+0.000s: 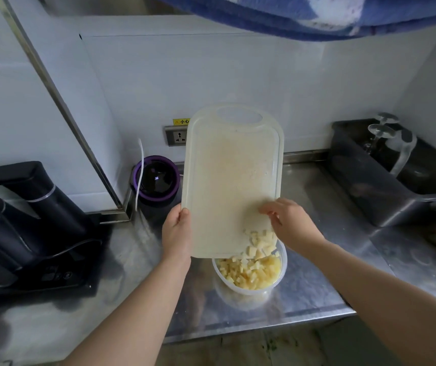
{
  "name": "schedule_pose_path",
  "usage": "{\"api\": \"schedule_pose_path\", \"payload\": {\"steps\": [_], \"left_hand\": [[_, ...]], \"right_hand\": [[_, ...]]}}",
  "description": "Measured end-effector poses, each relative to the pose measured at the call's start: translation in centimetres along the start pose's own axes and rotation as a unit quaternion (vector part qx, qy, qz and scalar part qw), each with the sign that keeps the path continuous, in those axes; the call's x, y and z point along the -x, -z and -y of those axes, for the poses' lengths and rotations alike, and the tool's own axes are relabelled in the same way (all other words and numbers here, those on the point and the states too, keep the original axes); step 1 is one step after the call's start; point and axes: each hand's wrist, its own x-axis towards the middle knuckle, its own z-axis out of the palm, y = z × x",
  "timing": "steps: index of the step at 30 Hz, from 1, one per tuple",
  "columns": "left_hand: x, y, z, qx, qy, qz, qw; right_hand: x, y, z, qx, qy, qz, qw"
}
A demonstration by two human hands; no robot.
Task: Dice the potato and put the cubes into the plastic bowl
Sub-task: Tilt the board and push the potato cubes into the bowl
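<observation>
A white plastic cutting board is tilted up over a clear plastic bowl on the steel counter. My left hand grips the board's lower left edge, thumb on top. My right hand lies on the board's lower right part, its loosely bent fingers touching the surface just above a cluster of pale yellow potato cubes at the board's bottom edge. Many more cubes lie inside the bowl. The bowl's far rim is hidden behind the board.
A black kettle and base stand at the left. A purple-rimmed black device sits by the wall socket. A dark sink tub holding glassware is at the right. The counter's front edge runs just below the bowl.
</observation>
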Motion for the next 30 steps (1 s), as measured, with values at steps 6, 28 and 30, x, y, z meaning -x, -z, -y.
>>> {"api": "schedule_pose_path", "payload": {"steps": [6, 28, 30], "left_hand": [[0.5, 0.2, -0.3, 0.045, 0.029, -0.024, 0.998], [1.5, 0.0, -1.4, 0.043, -0.019, -0.021, 0.999], [1.5, -0.2, -1.3, 0.043, -0.016, -0.018, 0.999]], "right_hand": [[2.2, -2.3, -0.5, -0.043, -0.042, 0.061, 0.996], [3.6, -2.9, 2.0, 0.028, 0.068, 0.151, 0.986], [3.5, -2.9, 2.2, 0.019, 0.093, 0.135, 0.986]]}}
